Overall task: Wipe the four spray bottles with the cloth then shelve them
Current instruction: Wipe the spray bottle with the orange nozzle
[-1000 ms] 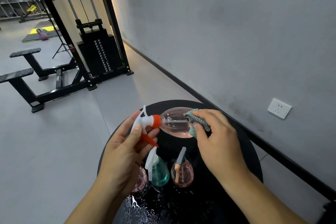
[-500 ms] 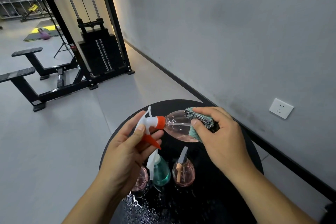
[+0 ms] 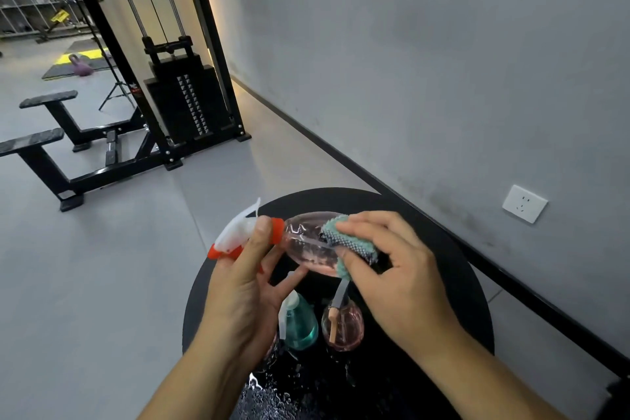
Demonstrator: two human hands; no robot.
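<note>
Your left hand (image 3: 240, 296) holds the clear pink-tinted plastic spray bottle with the white trigger head and orange collar (image 3: 306, 242) sideways above the round black counter (image 3: 453, 286) — thumb and fingers curled round the neck and trigger, nozzle pointing left, body pointing right. Your right hand (image 3: 399, 279) pinches the folded teal and dark-speckled cloth (image 3: 347, 244) and presses it against the far end of that bottle's body; both grips are closed on what they carry.

Below your hands, three more bottles stand upright on the counter. The teal translucent spray bottle with a white trigger (image 3: 298, 324) sits in the middle, just beside the small round pink bottle with a grey and tan sprayer (image 3: 342, 327) on its right. A third pinkish bottle (image 3: 272, 346) is mostly hidden behind your left wrist. Water droplets (image 3: 269, 392) glisten on the counter's near edge.

Beyond — a black cable weight machine (image 3: 184, 102), grey floor and a white wall socket (image 3: 524, 203)
</note>
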